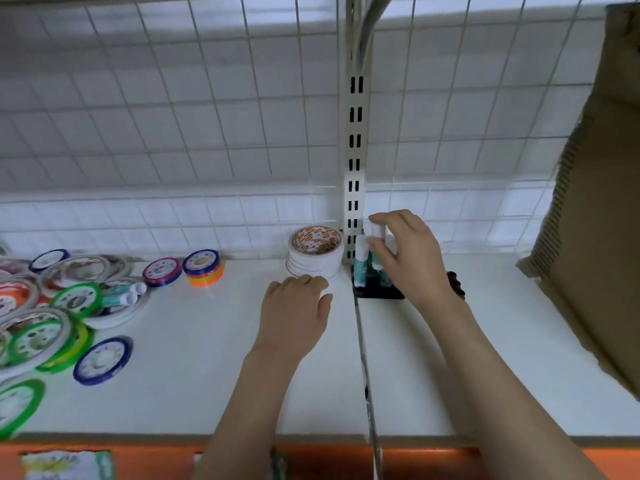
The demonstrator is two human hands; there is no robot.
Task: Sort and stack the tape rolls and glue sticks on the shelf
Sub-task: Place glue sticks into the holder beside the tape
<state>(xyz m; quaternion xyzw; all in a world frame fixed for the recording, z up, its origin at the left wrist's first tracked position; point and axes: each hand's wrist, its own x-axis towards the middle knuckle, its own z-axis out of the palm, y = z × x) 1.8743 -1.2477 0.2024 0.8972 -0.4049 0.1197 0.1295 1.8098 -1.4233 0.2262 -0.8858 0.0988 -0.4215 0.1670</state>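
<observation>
Nearest me ran the shelf point(194, 393) front edge, my two forearms crossing it. My left hand point(294, 313) lay palm down, fingers straight, fingertips touching the base of the white tape stack point(315, 258) at centre far. My right hand point(408, 258) pinched a glue stick point(376, 232) by its white cap, just above the other glue sticks point(362, 268) standing upright on the black base point(381, 292) beside the slotted upright point(355, 168). Loose coloured tape rolls point(69, 306), with two more sticks among them, lay far left, unsorted. Judgement: lower the stick vertically into a free gap, release only once seated, and keep the left hand bracing the stack so it isn't jostled.
</observation>
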